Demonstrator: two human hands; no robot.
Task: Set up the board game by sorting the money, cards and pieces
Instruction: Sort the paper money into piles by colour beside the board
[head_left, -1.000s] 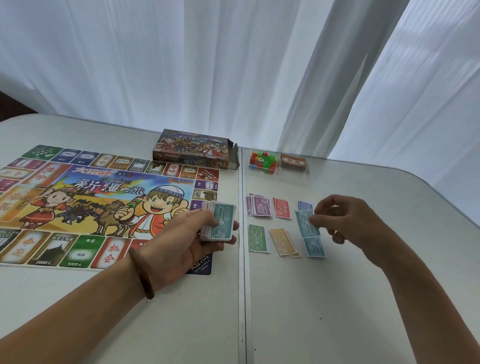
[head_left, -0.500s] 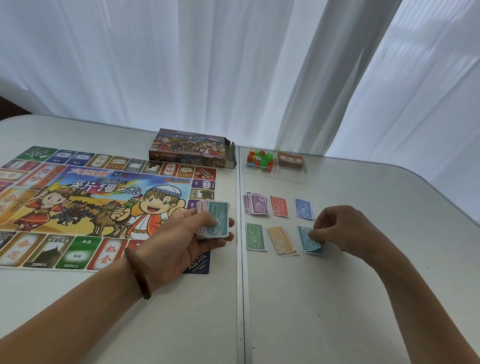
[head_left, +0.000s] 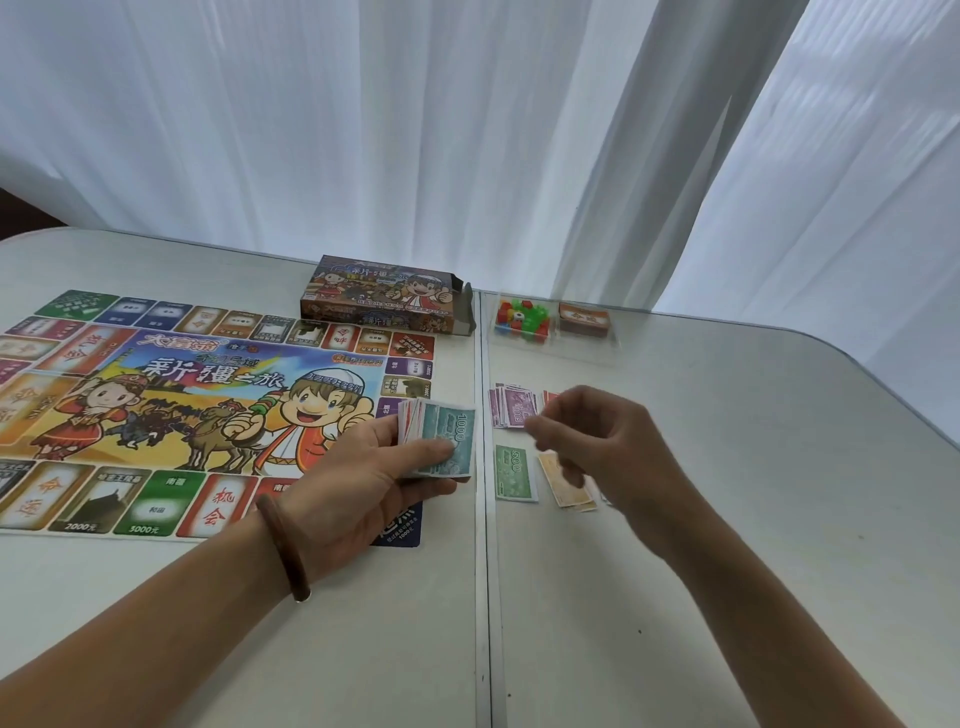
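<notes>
The game board (head_left: 156, 405) lies on the left of the table (head_left: 753, 519). The box (head_left: 379, 296) stands behind its far right corner. Right of the box sit the pieces (head_left: 522, 317), then the cards (head_left: 584, 319). The money piles (head_left: 514, 470) lie in front of those. The left hand (head_left: 363, 483) holds a money stack (head_left: 444, 441) at the board's right edge.

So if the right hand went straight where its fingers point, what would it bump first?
Probably the fanned stack of paper notes, teal 1000 note on top, gripped by the left hand. The right hand points left across the gap towards it. Depth is unclear, so it might pass just above.
</notes>
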